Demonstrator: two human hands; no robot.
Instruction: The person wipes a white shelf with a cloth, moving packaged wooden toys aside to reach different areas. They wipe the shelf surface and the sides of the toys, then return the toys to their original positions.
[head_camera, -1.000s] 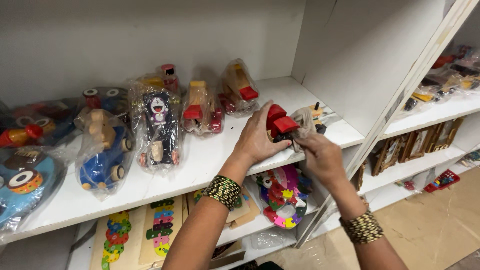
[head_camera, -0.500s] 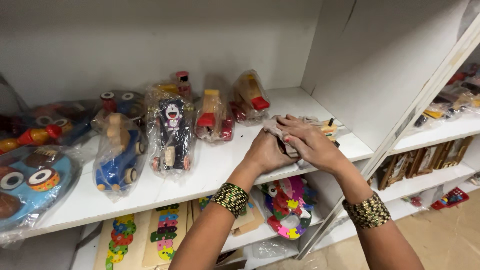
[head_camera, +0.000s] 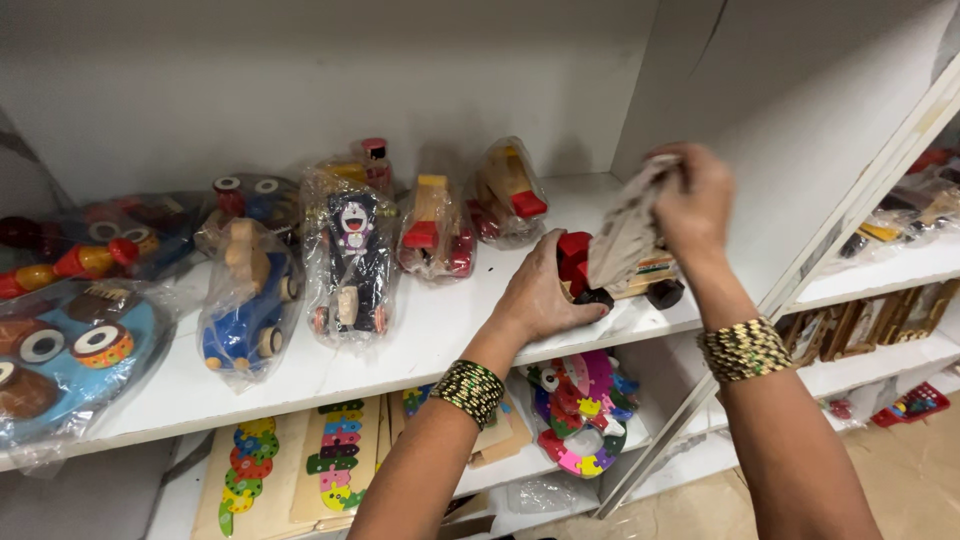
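Here your left hand (head_camera: 545, 295) lies flat on a red and wooden toy vehicle (head_camera: 615, 270) at the right end of the white shelf (head_camera: 400, 340), fingers closed over its red front and pressing it down onto the board. Your right hand (head_camera: 695, 200) is raised just above the toy, fingers pinched shut on a crumpled clear plastic wrapper (head_camera: 625, 235) that hangs down and touches the toy's top. To the left of the toy stand other wrapped toys in a row: a red and yellow one (head_camera: 435, 230), a dark cartoon-faced one (head_camera: 350, 255) and a blue car (head_camera: 240, 310). On the shelf below, near your left forearm, lies a round colourful puzzle (head_camera: 580, 420). Both wrists wear beaded bands.
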